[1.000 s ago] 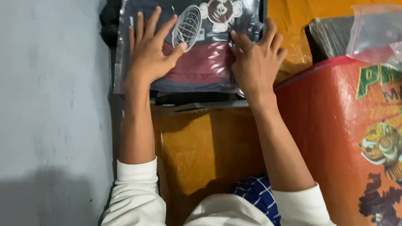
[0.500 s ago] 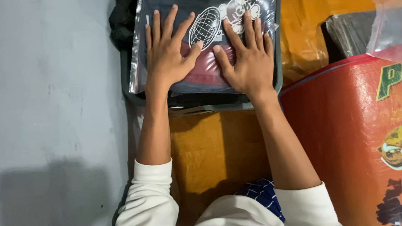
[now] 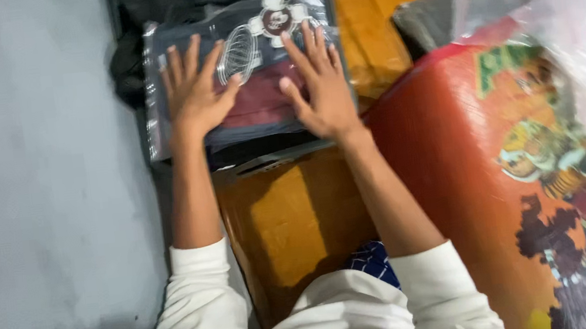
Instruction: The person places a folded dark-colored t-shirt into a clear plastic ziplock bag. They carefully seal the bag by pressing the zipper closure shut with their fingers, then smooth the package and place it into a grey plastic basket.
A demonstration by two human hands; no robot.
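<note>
Counted in the head view
Two hands, one clear packet of folded clothing (image 3: 247, 75), one loose plastic bag (image 3: 562, 34), perhaps more bags behind.

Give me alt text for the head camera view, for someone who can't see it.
Seen from above, a person's left hand and right hand press flat, fingers spread, on a clear plastic bag holding a folded dark and maroon garment. The bag lies on a dark pile between a grey floor and an orange sheet, with a red cartoon-printed bag at right.
</note>
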